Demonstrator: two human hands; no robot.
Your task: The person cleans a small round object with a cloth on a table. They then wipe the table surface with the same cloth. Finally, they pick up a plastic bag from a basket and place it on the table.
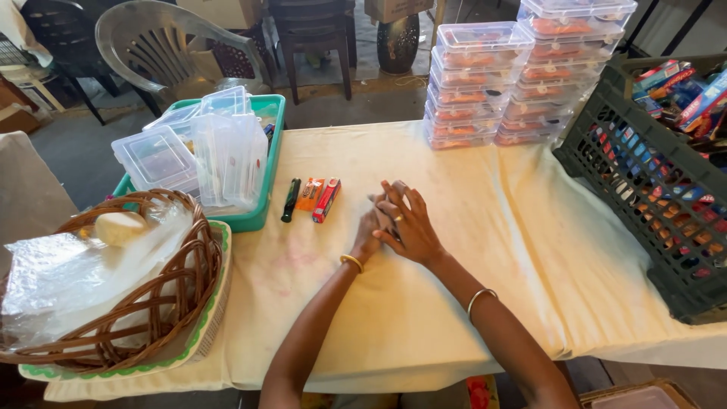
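"Small red box point(326, 200), where do you have it?"

"I see it lying flat on the counter point(454, 303), left of centre, touching an orange packet point(310, 194), with a black pen point(291, 199) just beside that. No hand is on it."

"And the hands?"

"Both are at mid-frame, near the box but apart from it. The right hand point(410, 224) lies over the left hand point(369, 233), fingers folded close together. I cannot tell whether they hold anything."

"How far along does it look?"

"By my reading, well in but not finished. Stacks of filled clear boxes point(473, 83) stand at the upper right. Empty clear boxes point(155, 159) sit in the green tray point(274, 151) at the upper left, and the dark crate point(606, 151) at the right edge holds many packets."
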